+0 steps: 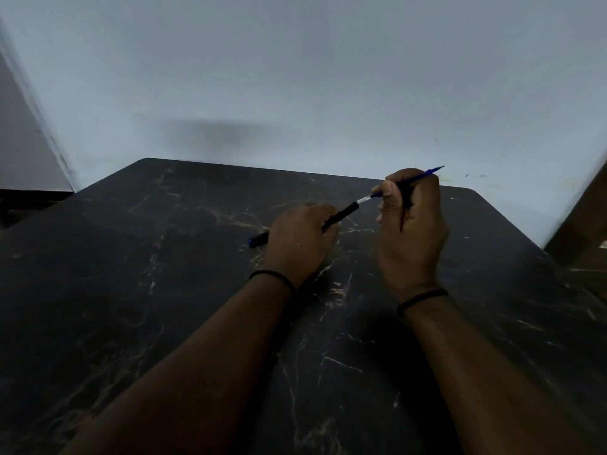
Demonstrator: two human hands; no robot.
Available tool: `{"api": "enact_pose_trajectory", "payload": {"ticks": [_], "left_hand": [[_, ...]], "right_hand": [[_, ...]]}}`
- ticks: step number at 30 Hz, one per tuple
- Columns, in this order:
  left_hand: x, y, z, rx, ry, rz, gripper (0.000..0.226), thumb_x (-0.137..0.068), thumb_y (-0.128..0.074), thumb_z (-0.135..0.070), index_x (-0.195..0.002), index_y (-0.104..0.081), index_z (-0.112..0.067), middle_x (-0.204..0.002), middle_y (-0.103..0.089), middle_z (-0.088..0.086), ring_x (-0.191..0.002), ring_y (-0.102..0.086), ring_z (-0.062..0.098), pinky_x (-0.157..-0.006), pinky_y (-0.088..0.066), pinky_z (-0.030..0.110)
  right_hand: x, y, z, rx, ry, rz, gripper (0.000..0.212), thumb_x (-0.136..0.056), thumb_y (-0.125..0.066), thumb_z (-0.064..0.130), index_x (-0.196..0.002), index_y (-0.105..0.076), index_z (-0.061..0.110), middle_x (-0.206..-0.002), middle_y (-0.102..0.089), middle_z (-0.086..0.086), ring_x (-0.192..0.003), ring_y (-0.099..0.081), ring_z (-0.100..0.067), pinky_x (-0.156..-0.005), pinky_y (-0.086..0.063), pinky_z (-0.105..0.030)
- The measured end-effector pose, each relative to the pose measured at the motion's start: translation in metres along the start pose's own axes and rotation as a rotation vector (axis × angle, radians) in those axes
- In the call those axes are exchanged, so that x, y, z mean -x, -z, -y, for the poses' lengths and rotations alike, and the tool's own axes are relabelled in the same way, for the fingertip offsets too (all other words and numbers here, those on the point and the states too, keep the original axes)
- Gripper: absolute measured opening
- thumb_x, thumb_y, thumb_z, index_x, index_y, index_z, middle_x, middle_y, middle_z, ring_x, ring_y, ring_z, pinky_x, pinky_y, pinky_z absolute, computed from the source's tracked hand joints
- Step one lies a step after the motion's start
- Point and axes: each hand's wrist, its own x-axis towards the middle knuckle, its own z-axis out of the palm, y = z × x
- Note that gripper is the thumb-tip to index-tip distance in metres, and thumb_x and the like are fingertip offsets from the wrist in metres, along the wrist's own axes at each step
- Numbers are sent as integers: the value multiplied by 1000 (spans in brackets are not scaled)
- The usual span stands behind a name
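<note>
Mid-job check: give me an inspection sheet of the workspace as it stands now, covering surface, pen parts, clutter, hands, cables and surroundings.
Surface: dark marble-patterned table with pale veins; no spills seen.
Job's things: pen barrel, black grip, blue rear end; thin blue refill, its pale end meeting the barrel's mouth.
Clutter: nothing seen.
Hands: left hand grips the pen barrel; right hand pinches the refill; black wristbands on both wrists.
Cables: nothing seen.
Surroundings: pale grey-blue wall behind the table; brown wooden piece at the right edge, too cropped to identify.
</note>
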Motion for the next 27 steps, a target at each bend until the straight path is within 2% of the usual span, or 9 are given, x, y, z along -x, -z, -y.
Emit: {"api": "enact_pose_trajectory", "payload": {"ticks": [3, 5, 9, 11, 15, 17, 19, 22, 27], "left_hand": [[0, 1, -2, 0, -9, -13, 12, -93, -61, -32, -100, -69, -25, -79, -64, -7, -66, -55, 9, -55, -36, 21], [1, 1, -3, 10, -24, -26, 13, -92, -62, -32, -101, -70, -25, -83, -68, -5, -68, -57, 11, -58, -38, 23], [0, 2, -5, 57, -29, -16, 18, -93, -61, -34, -105, -70, -24, -93, -72, -1, -79, -63, 16, -70, -51, 34], [0, 2, -6, 108, -20, -3, 20, -95, -60, -36, -105, -70, -23, -93, -72, -1, -79, -63, 17, -76, -54, 40], [0, 1, -5, 187, -7, 4, 24, -92, -61, -42, -102, -71, -24, -90, -71, -4, -75, -63, 12, -71, -56, 39], [0, 2, -2, 215, 55, -34, 30, -88, -59, -52, -98, -71, -26, -94, -70, -6, -78, -63, 8, -69, -55, 31], [-2, 6, 5, 125, 159, -195, 31, -93, -53, -52, -88, -67, -25, -90, -65, -3, -75, -60, 11, -64, -49, 26], [-4, 15, 22, -55, 395, -356, 28, -97, -48, -40, -91, -64, -17, -99, -60, 7, -89, -58, 23, -75, -46, 35], [0, 22, 38, -325, 661, -44, 33, -87, -50, -32, -109, -61, -10, -122, -52, 18, -115, -48, 37, -96, -37, 47]], "right_hand": [[2, -1, -2, 37, -26, 38, 16, -102, -51, 29, -103, -57, 14, -90, -67, 2, -78, -62, -6, -70, -45, -10], [4, -2, -3, 68, -57, 90, 8, -102, -53, 27, -102, -56, 19, -87, -65, 4, -77, -59, -5, -67, -43, -8], [2, -4, -8, 132, -144, 232, 21, -98, -59, 33, -111, -62, 17, -95, -65, -1, -81, -59, -17, -70, -48, -30], [2, -5, -9, 171, -144, 295, 26, -97, -60, 35, -113, -64, 15, -97, -61, -1, -81, -57, -22, -68, -46, -33], [4, -7, -9, 222, -135, 315, 22, -98, -61, 30, -108, -69, 12, -98, -66, -6, -81, -59, -20, -70, -50, -34], [5, -6, -9, 199, -156, 264, 19, -99, -59, 30, -103, -67, 14, -89, -66, -3, -75, -58, -10, -65, -47, -24], [5, -4, -10, 193, -175, 221, 17, -100, -56, 32, -98, -63, 17, -76, -60, 5, -66, -52, 0, -57, -37, -10], [6, -3, -14, 198, -200, 235, 16, -101, -55, 34, -97, -60, 19, -73, -57, 8, -63, -51, 0, -55, -38, -15], [8, -4, -18, 182, -216, 289, 18, -99, -56, 36, -98, -61, 19, -80, -62, 1, -71, -58, -15, -64, -52, -35]]}}
